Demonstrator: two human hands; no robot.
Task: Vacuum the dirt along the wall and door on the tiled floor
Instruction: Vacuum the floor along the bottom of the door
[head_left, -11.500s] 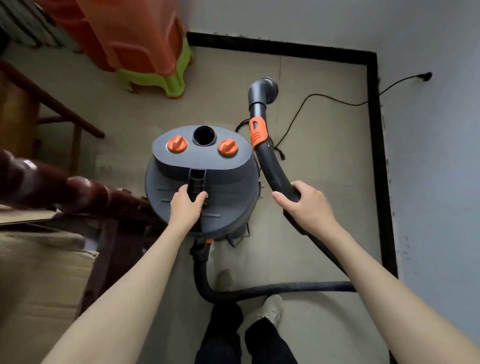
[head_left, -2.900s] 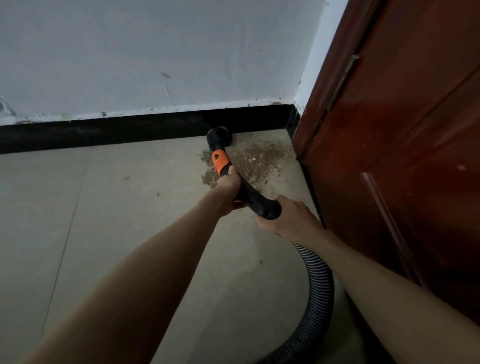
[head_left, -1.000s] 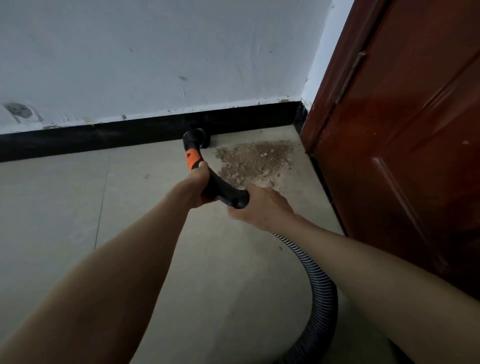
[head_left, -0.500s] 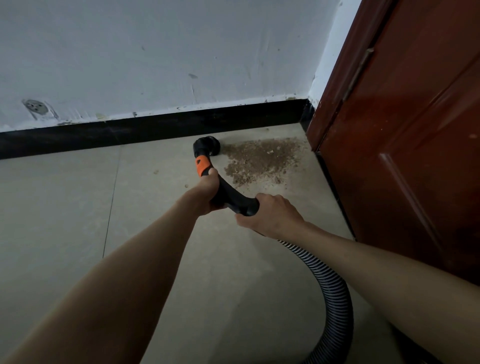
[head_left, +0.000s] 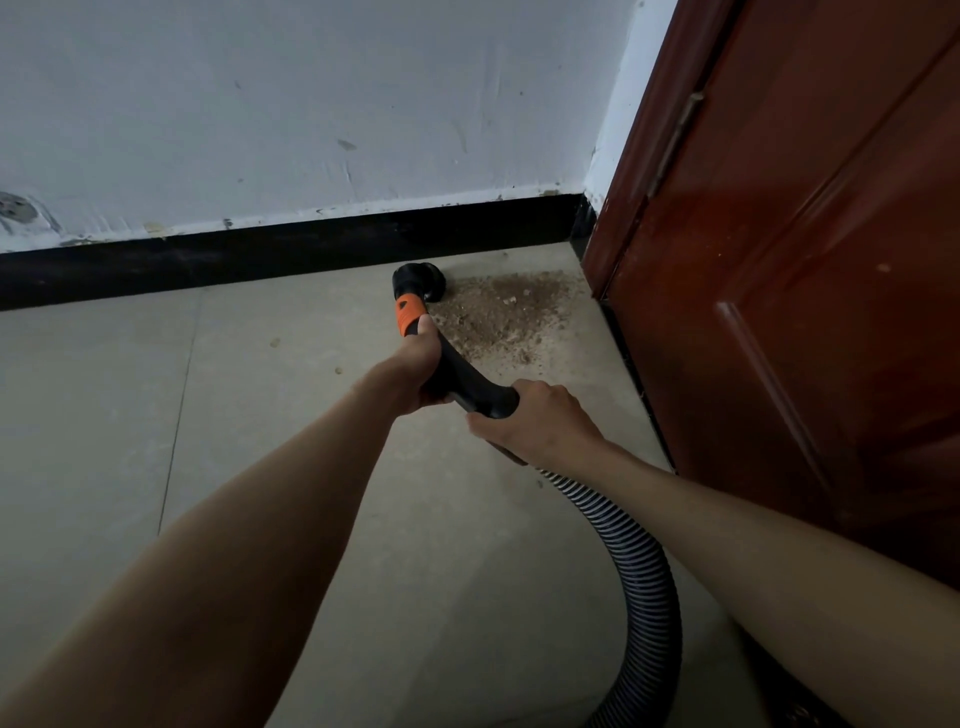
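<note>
Dirt (head_left: 501, 314) lies in the corner by the door (head_left: 810, 291); both hands, left (head_left: 415, 371) and right (head_left: 540, 423), grip the nozzle (head_left: 421, 283) at its edge; a fast sweep could scatter grit under the door

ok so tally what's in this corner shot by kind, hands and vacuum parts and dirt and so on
hands: 2, left hand, right hand
vacuum nozzle: 1
vacuum handle: 1
ribbed hose: 1
dirt patch: 1
door: 1
total: 7
</note>
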